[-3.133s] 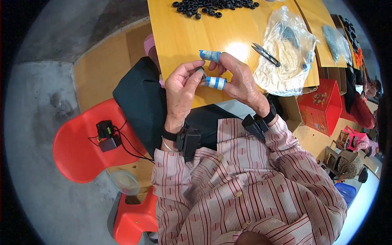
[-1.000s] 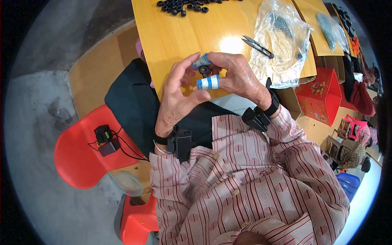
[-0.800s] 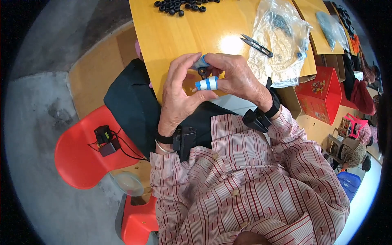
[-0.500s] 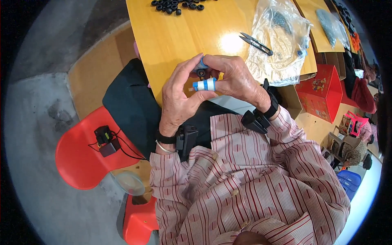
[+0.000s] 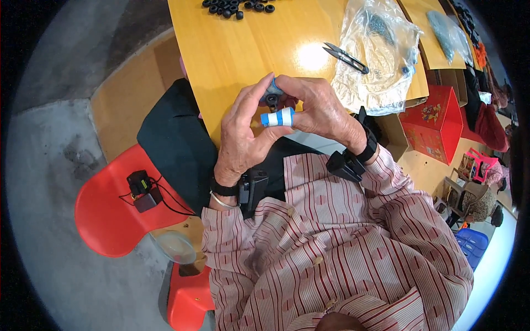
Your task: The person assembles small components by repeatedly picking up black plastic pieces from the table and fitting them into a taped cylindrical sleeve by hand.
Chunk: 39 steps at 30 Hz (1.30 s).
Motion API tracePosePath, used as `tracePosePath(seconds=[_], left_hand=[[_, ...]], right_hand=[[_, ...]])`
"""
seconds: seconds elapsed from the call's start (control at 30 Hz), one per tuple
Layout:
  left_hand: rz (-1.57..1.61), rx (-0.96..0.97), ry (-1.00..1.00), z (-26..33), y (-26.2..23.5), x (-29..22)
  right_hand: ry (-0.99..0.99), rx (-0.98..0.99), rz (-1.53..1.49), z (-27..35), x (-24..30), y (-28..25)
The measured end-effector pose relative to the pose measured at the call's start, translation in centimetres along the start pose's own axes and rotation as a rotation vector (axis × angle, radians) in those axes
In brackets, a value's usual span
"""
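Observation:
My left hand and my right hand meet over the near edge of the wooden table. Between their fingertips is a small black ring-shaped part, gripped from both sides. Blue and white tape wraps my right thumb, which points left just below the part. A second blue wrap shows at the fingertips above it. My left thumb lies under the taped one. The curled fingers hide the rest of the part.
Several black rings lie at the table's far side. Black thread snips rest right of my hands, beside a clear plastic bag with small dark pieces. A red box stands at right, a red stool at left.
Both hands stay in nearly the same place. The black part has tilted slightly between the fingers, and the taped thumb has shifted a little downward.

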<state>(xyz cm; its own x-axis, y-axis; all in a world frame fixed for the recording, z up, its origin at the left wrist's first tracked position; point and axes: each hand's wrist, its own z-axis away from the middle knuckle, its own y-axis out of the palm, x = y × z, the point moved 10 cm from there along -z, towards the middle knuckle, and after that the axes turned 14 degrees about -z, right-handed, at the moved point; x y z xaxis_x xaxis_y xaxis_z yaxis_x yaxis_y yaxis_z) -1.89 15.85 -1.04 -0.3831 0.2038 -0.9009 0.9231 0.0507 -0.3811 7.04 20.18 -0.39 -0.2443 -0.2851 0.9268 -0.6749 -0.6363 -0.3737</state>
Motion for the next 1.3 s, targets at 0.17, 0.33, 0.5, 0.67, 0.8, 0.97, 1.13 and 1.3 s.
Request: tracePosePath(seconds=[0.17,0.33,0.5,0.67,0.8,0.97,1.13,1.3], left_hand=[[-0.050,0.002,0.007,-0.1,-0.1,-0.1],[-0.019,-0.034,-0.001,-0.2,-0.3,-0.1],[0.096,0.018,-0.059,0.0,-0.1,1.2],[0.373,0.050,-0.135,0.2,0.4,1.9],[0.367,0.104,-0.181,0.4,1.0,1.5],[0.603,0.047,-0.353,0.8,0.4,3.8],[0.647,0.034,-0.455,1.1,0.7,4.9],[0.751,-0.010,-0.540,1.6,0.9,5.7]], right_hand=[[0.024,-0.005,-0.056,0.1,0.3,-0.1],[0.013,-0.034,-0.103,0.0,0.0,-0.1],[0.024,-0.020,-0.096,0.0,0.4,-0.2],[0.067,-0.034,-0.165,0.0,-0.1,-0.2],[0.159,-0.026,-0.224,0.4,-1.5,0.1],[0.089,-0.054,-0.161,0.3,-1.0,0.0],[-0.027,-0.036,-0.084,0.1,0.5,0.1],[-0.037,0.002,-0.082,-0.1,0.4,0.9]])
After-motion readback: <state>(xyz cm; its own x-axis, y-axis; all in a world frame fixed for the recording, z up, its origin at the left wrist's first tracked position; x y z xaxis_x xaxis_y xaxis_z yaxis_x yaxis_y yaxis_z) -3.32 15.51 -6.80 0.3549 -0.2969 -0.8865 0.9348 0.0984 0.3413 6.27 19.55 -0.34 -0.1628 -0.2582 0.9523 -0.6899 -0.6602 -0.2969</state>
